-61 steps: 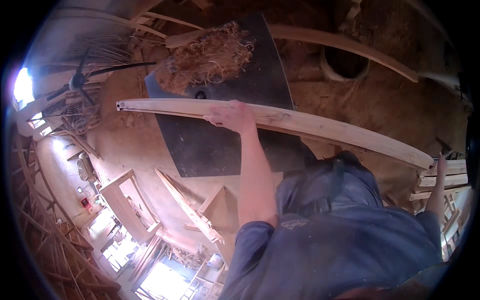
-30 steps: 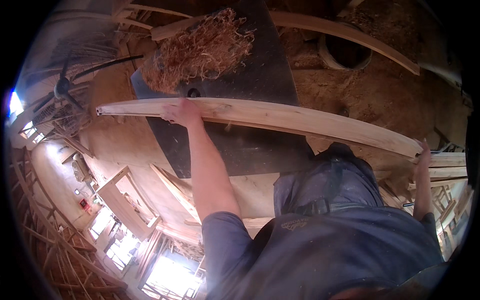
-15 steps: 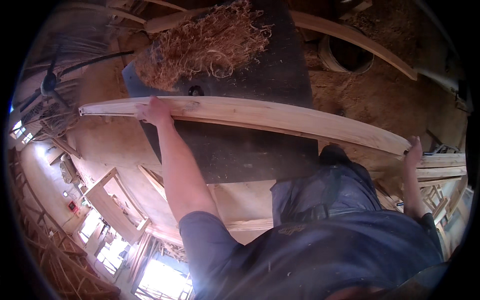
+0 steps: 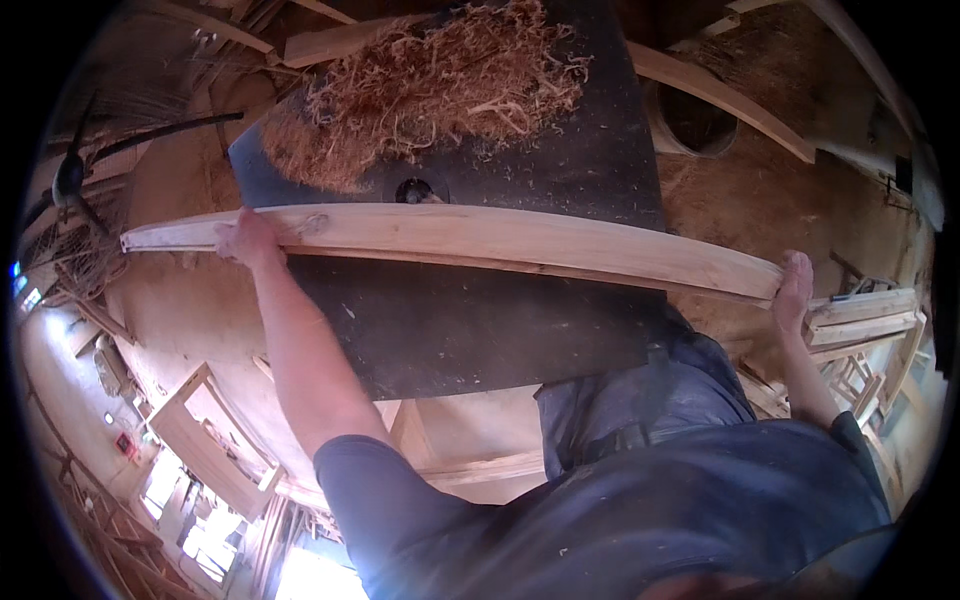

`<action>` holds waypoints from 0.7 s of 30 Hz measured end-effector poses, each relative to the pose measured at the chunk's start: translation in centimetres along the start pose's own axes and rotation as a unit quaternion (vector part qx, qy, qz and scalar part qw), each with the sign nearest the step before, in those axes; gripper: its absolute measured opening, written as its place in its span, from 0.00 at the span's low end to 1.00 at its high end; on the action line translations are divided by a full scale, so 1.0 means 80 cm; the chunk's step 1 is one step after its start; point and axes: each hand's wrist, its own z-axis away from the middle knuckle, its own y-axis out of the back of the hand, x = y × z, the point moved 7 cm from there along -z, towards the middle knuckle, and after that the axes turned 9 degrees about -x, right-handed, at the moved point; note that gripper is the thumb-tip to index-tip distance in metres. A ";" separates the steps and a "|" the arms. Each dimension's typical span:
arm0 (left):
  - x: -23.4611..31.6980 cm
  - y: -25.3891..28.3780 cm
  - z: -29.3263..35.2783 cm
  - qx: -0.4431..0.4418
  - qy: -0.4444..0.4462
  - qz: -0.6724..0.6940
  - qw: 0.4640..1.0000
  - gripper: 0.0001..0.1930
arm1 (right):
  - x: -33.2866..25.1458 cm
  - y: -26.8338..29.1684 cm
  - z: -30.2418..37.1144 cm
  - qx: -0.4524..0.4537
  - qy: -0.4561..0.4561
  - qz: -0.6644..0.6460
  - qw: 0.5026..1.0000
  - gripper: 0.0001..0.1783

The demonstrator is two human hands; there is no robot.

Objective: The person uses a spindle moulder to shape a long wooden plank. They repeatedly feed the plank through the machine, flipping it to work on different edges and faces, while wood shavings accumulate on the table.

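A long pale wooden plank (image 4: pixel 520 238) with a grooved near edge lies across the dark machine table (image 4: pixel 480 325). My left hand (image 4: pixel 250 240) is closed around it close to its left end, which sticks out past the table. At the opposite end, my right hand (image 4: pixel 793 285) grips the plank's tip, its fingers upright against the end. Just beyond the plank's far edge, a round opening with a dark spindle (image 4: pixel 413 190) shows in the table top. Part of that opening is hidden by the plank.
A heap of wood shavings (image 4: pixel 430 95) covers the table's far side. Stacked timber (image 4: pixel 865 318) stands at the right, near my right hand. Another board (image 4: pixel 720 95) and a round bin (image 4: pixel 700 125) are at the far right. A wooden frame (image 4: pixel 210 440) leans at lower left.
The plank has shifted left with both my hands on it. More of the round opening and spindle now shows beyond its far edge. My view has shifted slightly too.
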 end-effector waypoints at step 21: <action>0.114 0.050 0.183 0.005 0.132 0.516 0.846 0.48 | -0.158 0.009 0.000 -0.137 0.377 0.075 0.913 0.33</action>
